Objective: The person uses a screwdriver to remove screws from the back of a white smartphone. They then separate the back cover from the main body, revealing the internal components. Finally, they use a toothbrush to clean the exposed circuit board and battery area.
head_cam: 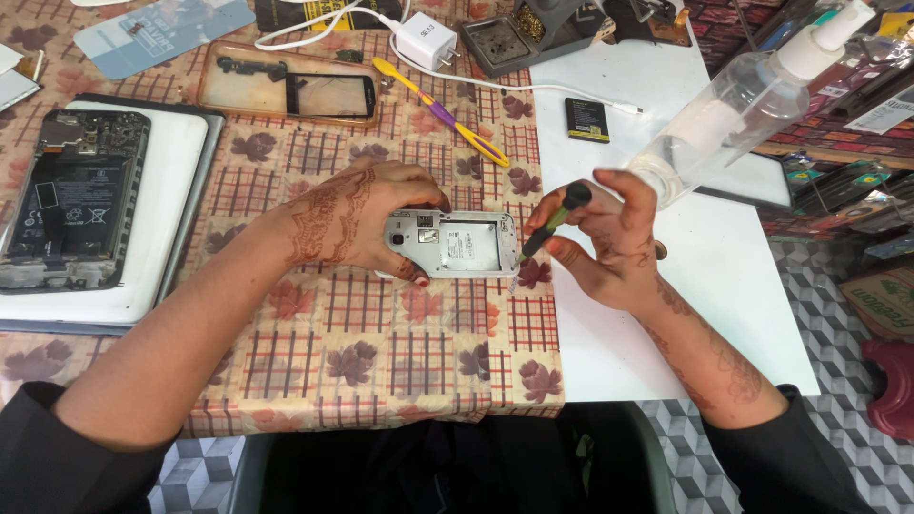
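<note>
A phone repair bench: opened phone (71, 200) left, charger (426, 40) and soldering stand (524, 33) far, spray bottle (733, 105) right.

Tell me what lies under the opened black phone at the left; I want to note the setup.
The opened black phone lies on a white pad, which sits on a darker grey tray upon the checked leaf-pattern tablecloth. The pad's surface directly beneath the phone is covered.

Bright, even light; soft shadows.
</note>
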